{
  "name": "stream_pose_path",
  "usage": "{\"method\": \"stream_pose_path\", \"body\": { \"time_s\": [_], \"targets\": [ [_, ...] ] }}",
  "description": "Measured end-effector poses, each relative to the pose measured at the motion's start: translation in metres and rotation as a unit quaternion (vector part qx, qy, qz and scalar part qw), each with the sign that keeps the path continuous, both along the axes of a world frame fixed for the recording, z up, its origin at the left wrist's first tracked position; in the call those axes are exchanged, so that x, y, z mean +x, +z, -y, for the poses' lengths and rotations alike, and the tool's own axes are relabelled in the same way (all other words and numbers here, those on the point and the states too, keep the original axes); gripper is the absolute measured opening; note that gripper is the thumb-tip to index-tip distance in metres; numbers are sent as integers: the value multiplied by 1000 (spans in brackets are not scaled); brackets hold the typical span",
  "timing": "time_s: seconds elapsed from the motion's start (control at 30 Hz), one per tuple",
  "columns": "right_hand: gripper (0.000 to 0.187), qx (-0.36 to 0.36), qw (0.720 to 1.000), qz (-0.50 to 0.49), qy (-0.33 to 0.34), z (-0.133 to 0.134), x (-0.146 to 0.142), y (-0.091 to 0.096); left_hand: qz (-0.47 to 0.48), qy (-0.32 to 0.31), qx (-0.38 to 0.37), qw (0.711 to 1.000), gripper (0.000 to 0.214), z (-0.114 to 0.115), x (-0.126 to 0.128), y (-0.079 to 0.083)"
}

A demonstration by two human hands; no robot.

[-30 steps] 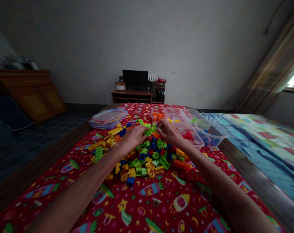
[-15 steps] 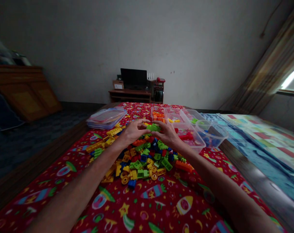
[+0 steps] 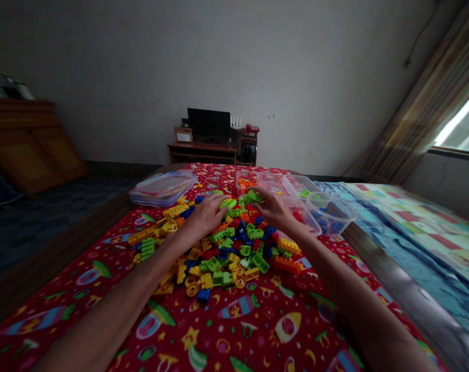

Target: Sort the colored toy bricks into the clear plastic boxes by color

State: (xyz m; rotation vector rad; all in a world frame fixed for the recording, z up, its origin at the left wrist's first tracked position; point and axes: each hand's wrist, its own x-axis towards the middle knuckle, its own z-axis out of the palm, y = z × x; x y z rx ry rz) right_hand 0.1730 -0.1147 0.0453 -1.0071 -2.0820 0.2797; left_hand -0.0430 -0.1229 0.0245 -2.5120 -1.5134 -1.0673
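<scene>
Over the far part of a mixed heap of toy building blocks (image 3: 222, 253), my two hands are a short way apart. Between the thumb and fingers of my left hand (image 3: 208, 214) is a light-green building block (image 3: 229, 203). My right hand (image 3: 273, 207) pinches another green building block (image 3: 253, 197), slightly raised above the heap. The heap holds yellow, blue, red, orange and green pieces, some with round wheels near the front. My hands and forearms cover part of it.
Clear plastic containers (image 3: 315, 227) with sorted blocks stand behind and right of the heap, beside a round clear tub (image 3: 345, 214) with blue pieces. Stacked plastic lids (image 3: 162, 188) lie at the back left. A red patterned cloth (image 3: 250, 336) covers the table.
My hands, close together around green blocks before, have moved apart, each with a green block at its fingers. The view has shifted slightly to the right.
</scene>
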Motion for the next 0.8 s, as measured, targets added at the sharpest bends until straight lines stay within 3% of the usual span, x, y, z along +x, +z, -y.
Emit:
{"method": "stream_pose_path", "body": {
  "time_s": [0.13,0.27,0.4,0.53,0.67,0.8],
  "targets": [
    [37,46,997,3,-69,-21,28,15,-47,4,-51,998,43,-2,0,-5],
    [36,62,981,54,-176,-59,69,32,-50,9,-73,996,42,-4,-1,-5],
    [30,33,946,144,-289,-99,114,42,-54,12,-60,997,39,-8,-2,-6],
    [20,-1,926,190,-327,-120,143,41,-56,31,-42,997,35,-14,-2,-10],
    [27,-7,929,207,-307,-127,137,40,-51,32,-15,998,31,-16,-3,-12],
    [27,11,943,223,-246,-119,100,41,-26,43,-14,999,31,-16,-8,-6]
  ]
}}
